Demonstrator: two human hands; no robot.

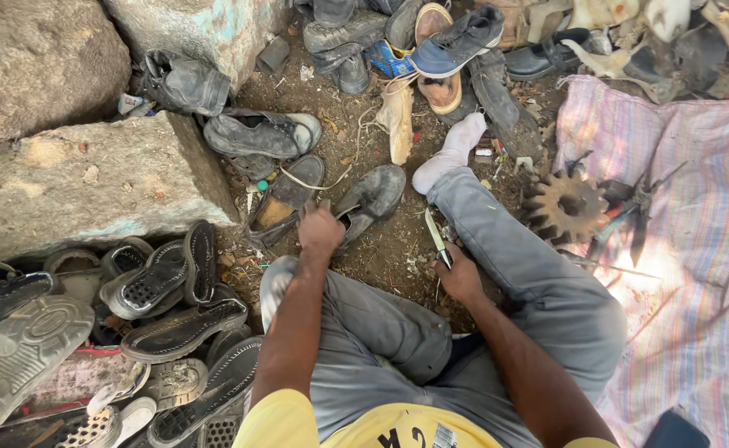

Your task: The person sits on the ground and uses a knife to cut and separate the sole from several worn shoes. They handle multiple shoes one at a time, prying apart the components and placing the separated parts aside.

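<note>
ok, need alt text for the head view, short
A person sits on dirt ground, left hand on a worn dark shoe, right hand holding a knife. Old shoes and sandals lie around, with a rusty gear on striped cloth.

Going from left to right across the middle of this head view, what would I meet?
Big stone block → pile of black sandals → left hand on a worn dark shoe → knife in the right hand → rusty gear wheel → striped cloth.
</note>
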